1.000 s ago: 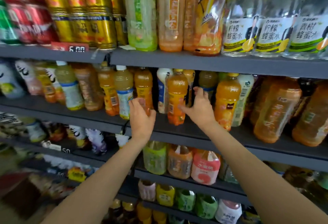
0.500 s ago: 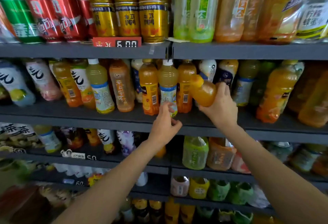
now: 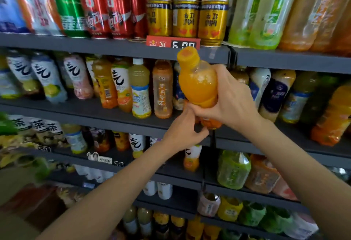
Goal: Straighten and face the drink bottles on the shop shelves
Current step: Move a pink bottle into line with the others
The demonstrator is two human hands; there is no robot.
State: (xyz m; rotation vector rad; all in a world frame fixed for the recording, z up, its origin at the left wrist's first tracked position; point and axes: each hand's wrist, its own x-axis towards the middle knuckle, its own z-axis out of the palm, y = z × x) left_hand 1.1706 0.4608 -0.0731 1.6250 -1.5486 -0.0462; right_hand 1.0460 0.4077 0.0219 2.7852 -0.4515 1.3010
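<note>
Shelving unit: dark shelves packed tight, second shelf [image 3: 79, 114] carries the row being faced. Top shelf holds gold cans [image 3: 185, 19] and a red price tag [image 3: 173, 42] clipped to its front lip.

Orange juice bottle [image 3: 198, 85] is off the shelf, held in the air in front of the second row, tilted with its cap leaning left and up, close under the price tag.

Right hand [image 3: 230, 99] wraps the bottle's lower body, fingers curled round it. Left hand [image 3: 183, 132] grips the base from below, fingers curled against it.

Risks, as judged:
- Cap sits near the tag and the top shelf lip; lifting further could knock the tag off.
- Neighbours stand close together. Pushing the bottle back at this tilt could topple the pale orange tea bottle [image 3: 163, 89] or others beside it.
- Label is hidden under the hands, so facing direction cannot be told; it may go back turned wrong.
</note>
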